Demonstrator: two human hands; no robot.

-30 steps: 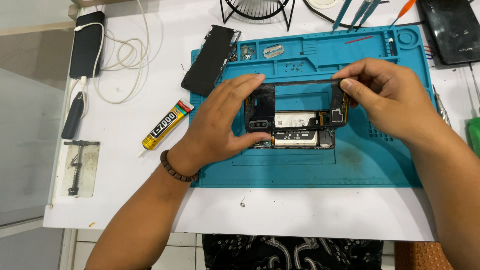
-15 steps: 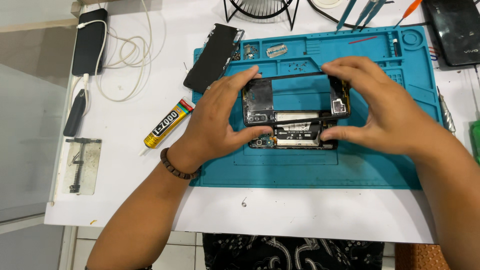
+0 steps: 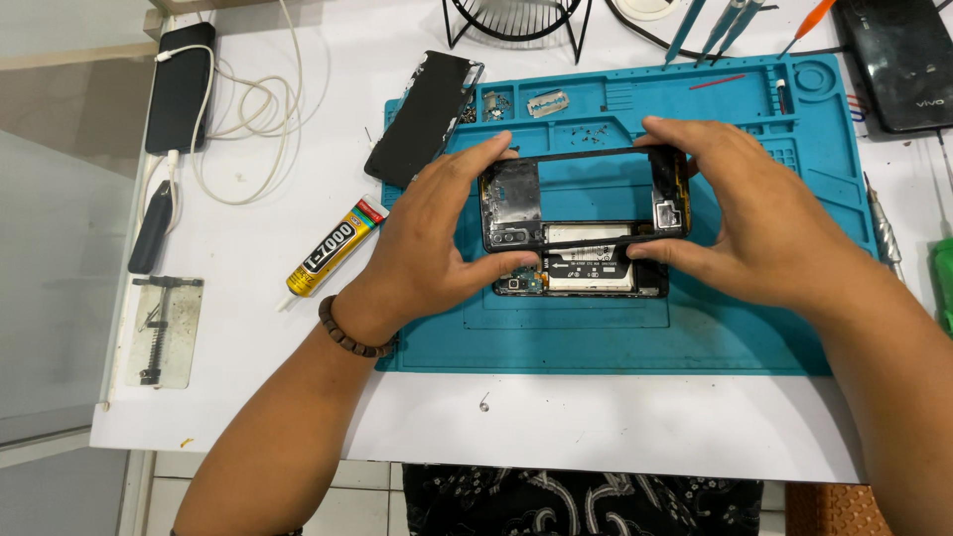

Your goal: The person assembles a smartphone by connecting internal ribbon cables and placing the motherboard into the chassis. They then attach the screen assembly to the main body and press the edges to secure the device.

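Both hands hold a black phone frame (image 3: 584,199) just above the blue work mat (image 3: 635,328): the left hand (image 3: 437,243) pinches its left end between fingers and thumb, the right hand (image 3: 759,223) grips its right end the same way. The frame is an open rectangle (the mat shows through its middle), tilted slightly toward the camera, and under its lower edge the opened phone body (image 3: 586,273) lies flat on the mat with its board and battery exposed. The mat's moulded trays along the top edge hold small parts: a razor blade (image 3: 546,102) in one compartment and loose tiny screws (image 3: 594,132) in the next. A black back panel (image 3: 425,117) leans over the mat's upper left corner; a glue tube (image 3: 333,248) lies on the white table beside it.
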